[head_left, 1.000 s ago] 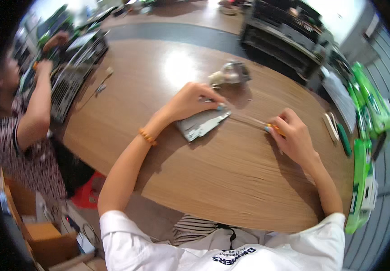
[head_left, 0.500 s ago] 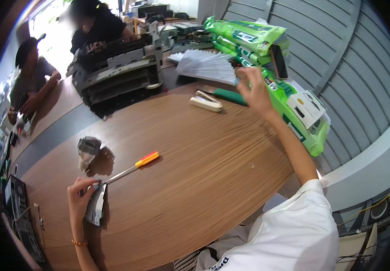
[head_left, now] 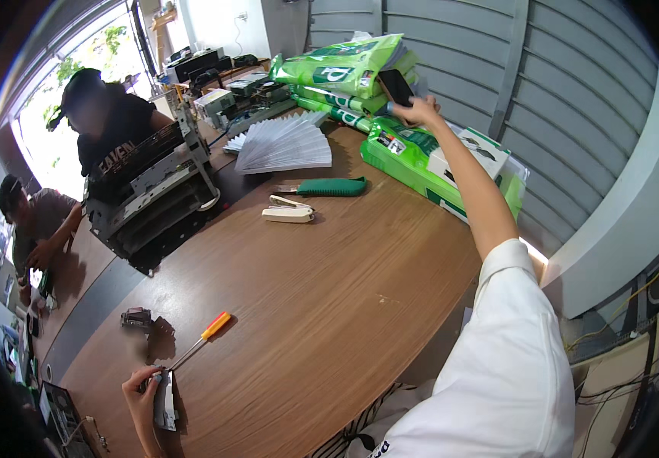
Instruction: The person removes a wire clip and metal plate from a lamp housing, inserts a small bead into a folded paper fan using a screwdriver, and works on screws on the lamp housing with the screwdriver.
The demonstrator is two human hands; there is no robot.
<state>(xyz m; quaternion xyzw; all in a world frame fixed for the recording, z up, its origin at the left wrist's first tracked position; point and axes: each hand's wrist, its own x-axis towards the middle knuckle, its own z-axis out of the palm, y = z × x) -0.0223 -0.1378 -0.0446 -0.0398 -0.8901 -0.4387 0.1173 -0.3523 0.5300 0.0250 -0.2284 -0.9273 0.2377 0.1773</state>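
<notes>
My left hand (head_left: 142,389) pinches the upper end of a narrow grey metal-looking part (head_left: 167,408) lying at the table's near left. The shaft of a screwdriver (head_left: 215,326) with an orange and yellow handle points at that part, its tip beside my fingers. Beyond lies a small dark mechanical part (head_left: 138,319). At the far right my right arm is stretched out, and my right hand (head_left: 419,112) is closed on the lower end of a black phone (head_left: 396,87), against stacked green packs (head_left: 344,70). Some of its fingers are hidden.
A white box (head_left: 470,156) lies on the nearer green pack. A cream stapler (head_left: 289,214), a green-handled tool (head_left: 331,187) and fan-folded paper (head_left: 283,145) lie at the far middle. A stripped machine frame (head_left: 154,187) stands far left, with two people beyond the table.
My right hand has reached further out, from above the green packs to the phone. The view has shifted right. My left hand keeps its pinch on the grey part.
</notes>
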